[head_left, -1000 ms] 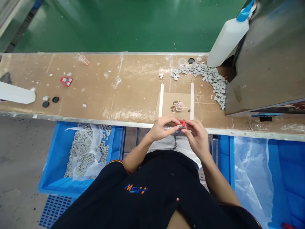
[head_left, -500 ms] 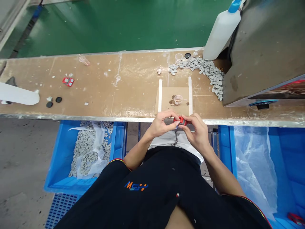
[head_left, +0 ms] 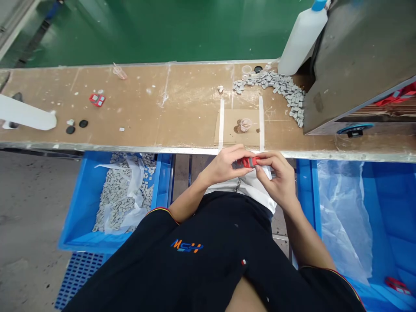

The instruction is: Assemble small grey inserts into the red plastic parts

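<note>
A small red piece with grey parts, which looks like a toy car (head_left: 249, 162), is held up at the table's front edge. My left hand (head_left: 224, 164) is closed round its left end, thumb below and fingers above. From the other side my right hand (head_left: 277, 175) pinches the right end between thumb and fingertips. The fingers cover much of the piece. Just beyond the hands, a small clear cup (head_left: 246, 125) with a thin stick in it stands on a cardboard pad (head_left: 234, 130) between white tape strips.
Small grey pieces (head_left: 286, 89) lie heaped by a white bottle (head_left: 300, 41) and a metal box (head_left: 351, 56). Another red toy car (head_left: 97, 99) and a lying white bottle (head_left: 29, 113) are at left. Blue bins (head_left: 73, 208) flank me; the left one holds grey pieces.
The toy car has turned in my fingers and now shows more of its red and grey side. My right hand has shifted slightly right. The view has tilted a little downward.
</note>
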A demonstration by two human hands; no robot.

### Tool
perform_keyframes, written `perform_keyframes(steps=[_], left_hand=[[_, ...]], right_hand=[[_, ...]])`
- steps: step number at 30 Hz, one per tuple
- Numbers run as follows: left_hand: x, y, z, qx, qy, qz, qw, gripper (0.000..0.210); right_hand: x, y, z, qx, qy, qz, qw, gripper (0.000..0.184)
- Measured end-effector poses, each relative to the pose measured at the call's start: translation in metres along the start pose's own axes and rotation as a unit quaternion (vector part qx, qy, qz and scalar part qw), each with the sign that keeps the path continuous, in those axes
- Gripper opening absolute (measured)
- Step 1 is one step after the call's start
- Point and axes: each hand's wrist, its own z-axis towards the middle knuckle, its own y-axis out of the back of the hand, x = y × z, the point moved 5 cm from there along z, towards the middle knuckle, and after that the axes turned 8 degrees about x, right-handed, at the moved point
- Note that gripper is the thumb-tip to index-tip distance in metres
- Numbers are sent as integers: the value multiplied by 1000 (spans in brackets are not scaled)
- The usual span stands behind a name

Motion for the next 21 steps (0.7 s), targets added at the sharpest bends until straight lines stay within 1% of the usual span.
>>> perform_keyframes(steps=[2, 4, 8, 11, 14, 17, 19, 21], left_hand=[[-4, 0, 0, 7, -7, -13, 1000, 20], [-9, -1, -2, 8, -15, -18, 1000, 18], [-17, -6, -7, 19, -19, 22, 999, 19], [-21, -9, -9, 37, -27, 39, 998, 22], [-20, -6, -9, 36, -29, 24, 999, 22], [-16, -5, -8, 37, -30, -5, 999, 24], [-14, -8, -9, 48, -18, -12, 999, 28], [-12, -15, -12, 55, 0, -11, 998, 32]], right_hand=[[3, 1, 1, 18, 16, -9, 1000, 7], [3, 0, 0, 17, 19, -6, 1000, 6], [0, -6, -7, 17, 19, 15, 1000, 11], [0, -5, -11, 22, 41, 18, 999, 10], [4, 1, -14, 20, 67, -16, 997, 9], [6, 3, -15, 35, 73, -56, 995, 8], [4, 0, -17, 48, 71, -58, 995, 8], [0, -5, -22, 55, 64, -38, 996, 12]])
